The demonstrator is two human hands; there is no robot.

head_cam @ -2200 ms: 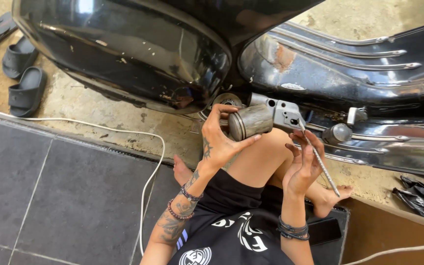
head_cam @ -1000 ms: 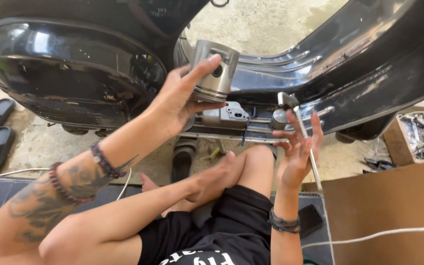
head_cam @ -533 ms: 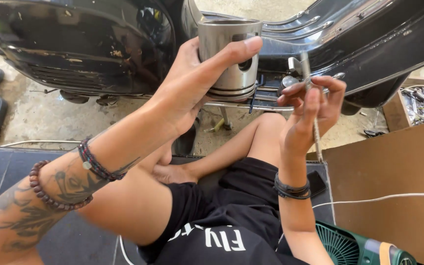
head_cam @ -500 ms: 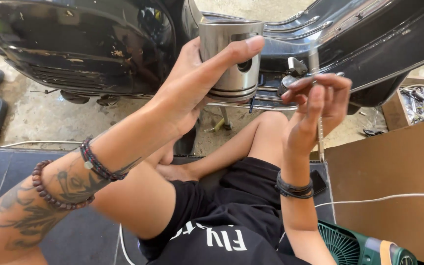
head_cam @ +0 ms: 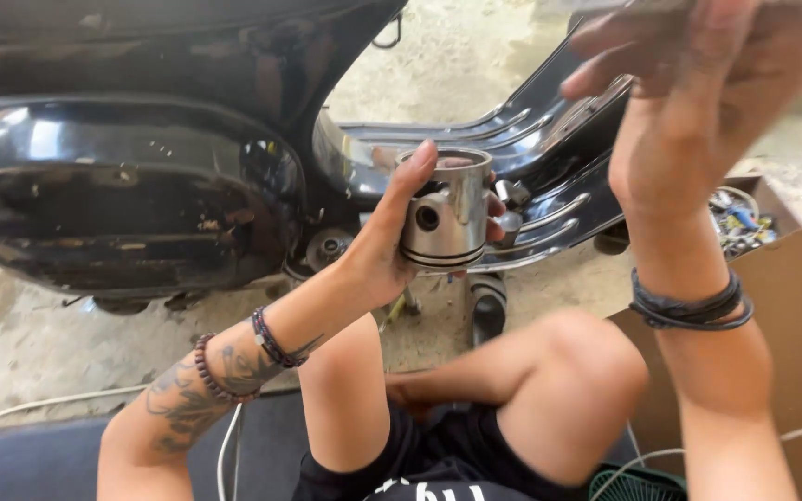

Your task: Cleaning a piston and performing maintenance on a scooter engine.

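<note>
Metal piston upright in left hand, fingers around it.

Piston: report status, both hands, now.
Left hand gripping piston, upright, open end up. Right hand raised near the camera, blurred; grip unclear. Scooter behind piston, not touching it.

I see sunlit, stained concrete floor, a glossy black scooter body, brown cardboard and a white cable.
</note>
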